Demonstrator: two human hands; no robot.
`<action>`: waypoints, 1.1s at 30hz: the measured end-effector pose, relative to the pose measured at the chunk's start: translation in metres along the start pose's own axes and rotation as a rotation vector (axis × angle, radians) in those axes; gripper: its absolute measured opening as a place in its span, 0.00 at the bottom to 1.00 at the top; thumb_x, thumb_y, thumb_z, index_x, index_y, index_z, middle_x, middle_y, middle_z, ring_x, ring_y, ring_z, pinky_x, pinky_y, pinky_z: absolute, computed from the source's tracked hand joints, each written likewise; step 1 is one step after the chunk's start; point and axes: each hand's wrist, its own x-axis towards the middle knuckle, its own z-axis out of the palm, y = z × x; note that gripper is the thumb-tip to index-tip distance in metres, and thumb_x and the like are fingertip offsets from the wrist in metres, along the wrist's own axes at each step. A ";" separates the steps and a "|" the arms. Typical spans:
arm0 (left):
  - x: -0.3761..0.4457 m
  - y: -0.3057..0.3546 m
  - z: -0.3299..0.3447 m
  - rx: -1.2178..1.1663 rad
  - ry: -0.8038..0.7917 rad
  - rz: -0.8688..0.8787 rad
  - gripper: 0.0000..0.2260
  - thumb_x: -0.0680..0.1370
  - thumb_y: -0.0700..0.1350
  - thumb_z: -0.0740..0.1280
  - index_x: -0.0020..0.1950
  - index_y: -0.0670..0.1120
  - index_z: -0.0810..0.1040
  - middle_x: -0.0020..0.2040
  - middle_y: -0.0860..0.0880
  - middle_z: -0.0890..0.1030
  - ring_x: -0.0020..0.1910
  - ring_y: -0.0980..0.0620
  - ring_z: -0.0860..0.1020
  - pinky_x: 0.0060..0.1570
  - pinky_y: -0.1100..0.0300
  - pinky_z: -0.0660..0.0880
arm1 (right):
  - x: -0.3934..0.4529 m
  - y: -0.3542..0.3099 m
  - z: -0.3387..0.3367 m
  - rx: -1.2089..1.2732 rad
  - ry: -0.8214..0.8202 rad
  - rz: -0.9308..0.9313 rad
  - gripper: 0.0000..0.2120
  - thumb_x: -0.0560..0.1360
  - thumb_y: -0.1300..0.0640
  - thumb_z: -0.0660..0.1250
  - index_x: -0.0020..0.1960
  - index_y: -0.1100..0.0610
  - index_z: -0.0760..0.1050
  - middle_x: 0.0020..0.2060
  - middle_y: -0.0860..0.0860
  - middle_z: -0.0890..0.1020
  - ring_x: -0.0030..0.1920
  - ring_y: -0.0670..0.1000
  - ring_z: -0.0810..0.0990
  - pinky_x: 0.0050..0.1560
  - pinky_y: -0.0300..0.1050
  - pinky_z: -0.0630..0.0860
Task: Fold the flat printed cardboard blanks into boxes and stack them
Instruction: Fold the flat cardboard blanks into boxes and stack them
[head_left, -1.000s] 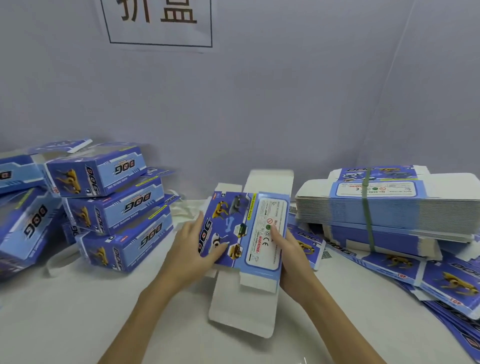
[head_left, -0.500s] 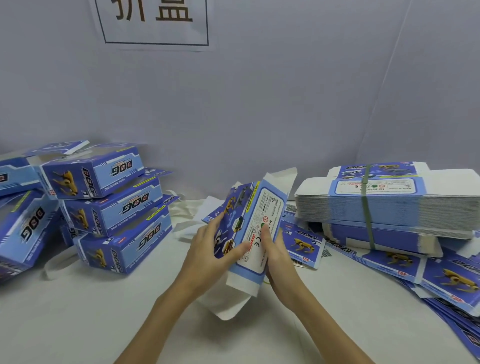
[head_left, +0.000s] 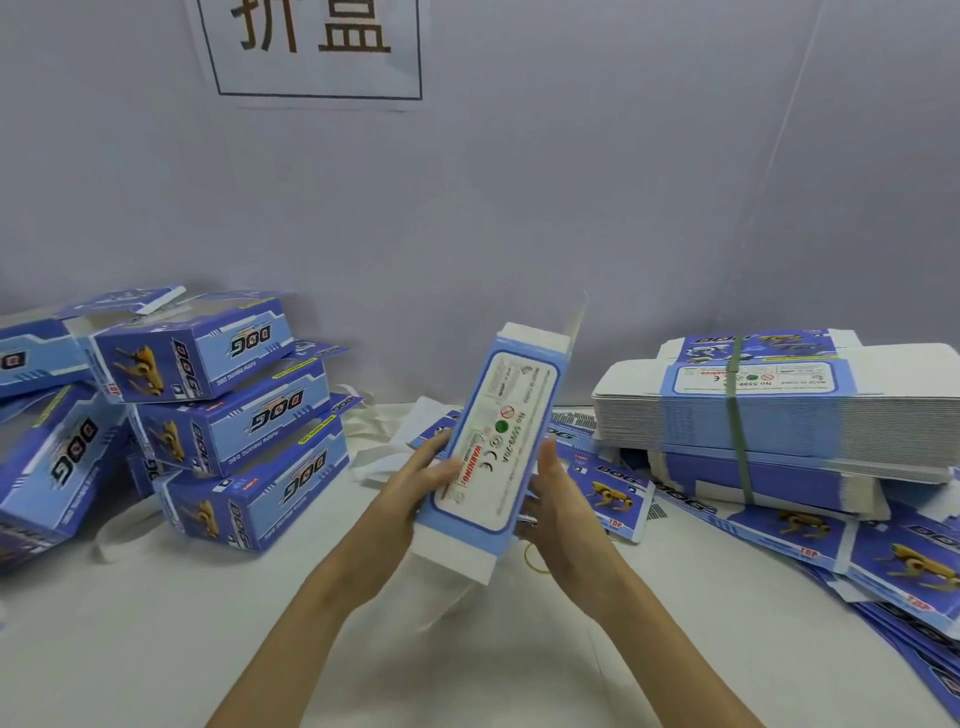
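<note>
Cardboard is between your palms: you hold a half-opened box blank (head_left: 498, 441) raised off the white surface (head_left: 156, 649), its white warning-label panel facing you and its long axis tilted toward 1 o'clock. Your left hand (head_left: 415, 488) grasps the blank's left edge, fingers (head_left: 441, 470) curled onto the label panel near the red warning print. Your right hand (head_left: 556, 499) presses flat against the right edge, fingers straight and pointing up. White flaps stick out at both ends of the blank, the lower one hanging just above the surface. At 9 o'clock sits a stack of folded boxes (head_left: 228, 415), three high, with more folded boxes (head_left: 47, 457) leaning beside it at the far left. At 3 o'clock lies a banded bundle of flat blanks (head_left: 779, 410), resting on loose blanks (head_left: 831, 540) fanned across the surface toward 4 o'clock. A yellow rubber band (head_left: 535, 558) lies on the surface just under your right wrist. At 12 o'clock a printed paper sign (head_left: 317, 47) hangs on the grey wall.
</note>
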 end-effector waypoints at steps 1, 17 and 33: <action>-0.003 0.003 0.002 -0.103 0.004 -0.027 0.19 0.80 0.44 0.69 0.71 0.42 0.78 0.41 0.49 0.88 0.41 0.59 0.86 0.37 0.65 0.81 | 0.001 -0.001 -0.002 -0.006 -0.011 0.017 0.51 0.60 0.19 0.69 0.75 0.46 0.70 0.57 0.45 0.88 0.58 0.51 0.87 0.55 0.50 0.84; -0.006 -0.005 -0.002 -0.023 0.236 -0.017 0.40 0.63 0.74 0.76 0.72 0.70 0.67 0.57 0.54 0.87 0.56 0.49 0.86 0.56 0.45 0.81 | -0.010 -0.003 -0.009 -0.123 -0.104 0.105 0.39 0.71 0.33 0.77 0.75 0.29 0.60 0.64 0.42 0.85 0.59 0.53 0.87 0.59 0.56 0.85; -0.022 0.012 0.012 0.016 0.168 0.034 0.21 0.79 0.57 0.71 0.70 0.61 0.71 0.58 0.44 0.86 0.56 0.43 0.86 0.66 0.39 0.77 | -0.006 -0.007 -0.010 -0.036 0.026 -0.068 0.18 0.75 0.39 0.76 0.59 0.25 0.74 0.55 0.44 0.87 0.55 0.54 0.88 0.43 0.47 0.86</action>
